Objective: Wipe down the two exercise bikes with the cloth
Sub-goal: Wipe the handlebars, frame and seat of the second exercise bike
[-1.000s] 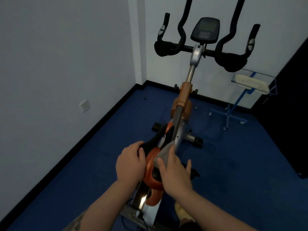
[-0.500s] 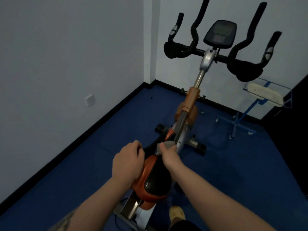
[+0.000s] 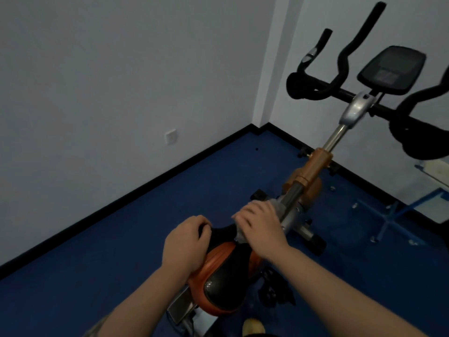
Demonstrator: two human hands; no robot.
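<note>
1. Blue carpeted floor (image 3: 145,276) meets pale grey walls (image 3: 97,81) at a black skirting, and the orange-and-black exercise bike (image 3: 315,166) stands near the corner.
2. My left hand (image 3: 185,244) curls its fingers over the left edge of the bike's black padded saddle with orange trim (image 3: 224,283), I judge to steady it while I rub.
3. My right hand (image 3: 261,226) presses the small grey cloth (image 3: 239,235) onto the saddle's nose, fingers bent over it and close together; the cloth is mostly hidden beneath.
4. Black handlebars (image 3: 315,86) and the dark console screen (image 3: 391,69) look untouched; no second bike is in view.
</note>
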